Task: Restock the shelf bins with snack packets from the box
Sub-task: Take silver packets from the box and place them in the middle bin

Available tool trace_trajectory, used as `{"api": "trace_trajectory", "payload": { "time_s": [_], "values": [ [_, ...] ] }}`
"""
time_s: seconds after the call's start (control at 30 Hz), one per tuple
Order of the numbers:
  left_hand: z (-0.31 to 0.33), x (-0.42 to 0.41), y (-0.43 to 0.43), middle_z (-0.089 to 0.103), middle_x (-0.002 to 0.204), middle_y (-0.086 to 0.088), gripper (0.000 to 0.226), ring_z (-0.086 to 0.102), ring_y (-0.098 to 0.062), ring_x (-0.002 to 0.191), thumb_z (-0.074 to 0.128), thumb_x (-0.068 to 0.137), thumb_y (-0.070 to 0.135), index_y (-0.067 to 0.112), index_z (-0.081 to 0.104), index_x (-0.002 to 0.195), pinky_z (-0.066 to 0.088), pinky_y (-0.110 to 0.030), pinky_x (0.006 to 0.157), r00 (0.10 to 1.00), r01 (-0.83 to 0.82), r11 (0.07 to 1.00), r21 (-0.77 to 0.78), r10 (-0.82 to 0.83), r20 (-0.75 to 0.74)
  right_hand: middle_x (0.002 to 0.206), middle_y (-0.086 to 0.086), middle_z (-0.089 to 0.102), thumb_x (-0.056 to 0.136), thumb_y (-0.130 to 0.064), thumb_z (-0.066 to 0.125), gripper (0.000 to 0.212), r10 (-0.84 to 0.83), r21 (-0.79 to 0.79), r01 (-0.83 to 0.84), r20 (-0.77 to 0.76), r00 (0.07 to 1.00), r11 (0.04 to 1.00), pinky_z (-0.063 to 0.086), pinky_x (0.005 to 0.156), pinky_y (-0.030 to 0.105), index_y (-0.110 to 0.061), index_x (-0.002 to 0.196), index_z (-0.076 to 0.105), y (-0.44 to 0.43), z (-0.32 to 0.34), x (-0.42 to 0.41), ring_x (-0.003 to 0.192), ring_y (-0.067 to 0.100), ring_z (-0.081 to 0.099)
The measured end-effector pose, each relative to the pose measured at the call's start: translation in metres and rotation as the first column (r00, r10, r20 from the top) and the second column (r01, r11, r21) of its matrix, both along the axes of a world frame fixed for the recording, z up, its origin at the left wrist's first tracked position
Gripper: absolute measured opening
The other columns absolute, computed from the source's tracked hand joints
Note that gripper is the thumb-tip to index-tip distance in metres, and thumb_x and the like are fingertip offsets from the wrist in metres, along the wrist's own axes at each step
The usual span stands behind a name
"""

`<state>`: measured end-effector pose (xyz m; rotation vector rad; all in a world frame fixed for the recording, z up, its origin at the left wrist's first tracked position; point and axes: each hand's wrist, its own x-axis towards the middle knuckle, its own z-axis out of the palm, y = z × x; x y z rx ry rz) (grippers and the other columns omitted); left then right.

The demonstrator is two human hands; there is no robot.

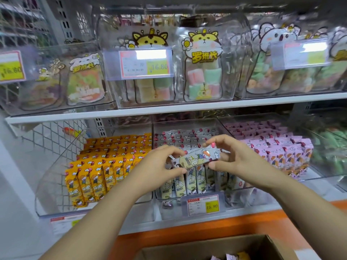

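Head view: a pale snack packet (197,157) lies crosswise just above the middle bin (174,212), over its upright rows of like packets. The left hand (159,164) pinches the packet's left end between thumb and curled fingers; the right hand (238,160) pinches the right end likewise. The box (216,246) sits below the bin. The packet is probably light, its glossy film slippery and, though blur obscures it, seemingly crushable; the ends offer the surest hold, taken gently.
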<state>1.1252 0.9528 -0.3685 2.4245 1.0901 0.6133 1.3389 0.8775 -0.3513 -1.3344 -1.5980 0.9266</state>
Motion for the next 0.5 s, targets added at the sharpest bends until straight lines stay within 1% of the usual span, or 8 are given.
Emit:
{"api": "trace_trajectory", "payload": {
  "time_s": [0.07, 0.17, 0.23, 0.3, 0.33, 0.4, 0.47, 0.5],
  "values": [
    [-0.003, 0.001, 0.000, 0.051, 0.104, 0.022, 0.034, 0.049, 0.004, 0.095, 0.071, 0.079, 0.045, 0.046, 0.049, 0.105, 0.045, -0.022, 0.086, 0.999, -0.032, 0.998, 0.053, 0.032, 0.001, 0.118, -0.012, 0.053, 0.078, -0.022, 0.075, 0.042, -0.089, 0.019, 0.089, -0.017, 0.996, 0.996, 0.043, 0.081, 0.010, -0.035, 0.113, 0.056, 0.003, -0.005, -0.005, 0.099, -0.015, 0.052],
    [-0.003, 0.002, 0.002, 0.054, 0.107, 0.021, 0.040, 0.052, 0.001, 0.099, 0.070, 0.078, 0.049, 0.041, 0.055, 0.113, 0.046, -0.024, 0.089, 0.998, -0.041, 0.997, 0.064, 0.043, -0.038, 0.111, -0.007, 0.061, 0.080, -0.023, 0.074, 0.039, -0.233, 0.085, 0.236, -0.049, 0.971, 0.968, 0.050, 0.089, 0.023, -0.027, 0.114, 0.055, 0.013, -0.013, -0.012, 0.105, 0.003, 0.058],
    [-0.001, 0.001, 0.008, 0.057, 0.116, 0.018, 0.043, 0.053, 0.000, 0.102, 0.066, 0.082, 0.049, 0.037, 0.055, 0.122, 0.047, -0.025, 0.090, 0.991, -0.074, 0.994, 0.082, 0.082, -0.104, 0.108, -0.014, 0.060, 0.081, -0.021, 0.073, 0.037, -0.296, 0.151, 0.294, -0.015, 0.955, 0.944, 0.047, 0.082, 0.013, -0.026, 0.113, 0.055, 0.016, -0.013, -0.012, 0.099, -0.008, 0.055],
    [0.002, 0.002, 0.016, 0.056, 0.125, 0.015, 0.041, 0.055, -0.004, 0.107, 0.061, 0.088, 0.044, 0.036, 0.053, 0.127, 0.046, -0.026, 0.090, 0.958, -0.098, 0.979, 0.178, 0.141, -0.250, 0.103, -0.022, 0.056, 0.082, -0.018, 0.072, 0.033, -0.314, 0.200, 0.296, 0.065, 0.947, 0.934, 0.041, 0.073, 0.001, -0.026, 0.109, 0.054, 0.017, -0.013, -0.008, 0.093, -0.018, 0.050],
    [0.004, 0.005, 0.019, 0.056, 0.128, 0.014, 0.039, 0.055, -0.007, 0.109, 0.059, 0.091, 0.040, 0.035, 0.052, 0.129, 0.045, -0.027, 0.090, 0.934, -0.092, 0.969, 0.231, 0.165, -0.318, 0.102, -0.023, 0.056, 0.082, -0.018, 0.072, 0.031, -0.303, 0.204, 0.276, 0.115, 0.946, 0.939, 0.039, 0.072, 0.000, -0.027, 0.106, 0.054, 0.017, -0.013, -0.006, 0.093, -0.015, 0.052],
    [0.006, 0.013, 0.027, 0.058, 0.128, 0.011, 0.037, 0.055, -0.011, 0.113, 0.058, 0.093, 0.035, 0.033, 0.051, 0.130, 0.045, -0.030, 0.088, 0.887, -0.067, 0.961, 0.270, 0.181, -0.424, 0.107, -0.016, 0.058, 0.082, -0.020, 0.073, 0.031, -0.273, 0.181, 0.238, 0.206, 0.939, 0.954, 0.041, 0.079, 0.008, -0.028, 0.105, 0.054, 0.019, -0.017, -0.003, 0.099, 0.002, 0.057],
    [0.006, 0.022, 0.037, 0.062, 0.122, 0.008, 0.036, 0.057, -0.013, 0.108, 0.060, 0.092, 0.033, 0.031, 0.054, 0.128, 0.044, -0.030, 0.082, 0.840, -0.045, 0.971, 0.236, 0.165, -0.516, 0.112, -0.010, 0.057, 0.082, -0.023, 0.073, 0.033, -0.255, 0.151, 0.220, 0.274, 0.927, 0.964, 0.043, 0.085, 0.018, -0.028, 0.108, 0.054, 0.020, -0.020, -0.002, 0.103, 0.013, 0.059],
    [0.007, 0.026, 0.041, 0.063, 0.118, 0.008, 0.036, 0.058, -0.013, 0.103, 0.062, 0.091, 0.033, 0.030, 0.055, 0.126, 0.042, -0.029, 0.079, 0.820, -0.034, 0.978, 0.204, 0.144, -0.554, 0.113, -0.009, 0.056, 0.082, -0.023, 0.073, 0.034, -0.243, 0.142, 0.210, 0.295, 0.924, 0.967, 0.044, 0.084, 0.018, -0.027, 0.111, 0.055, 0.021, -0.021, -0.002, 0.101, 0.014, 0.059]
  ]
}}
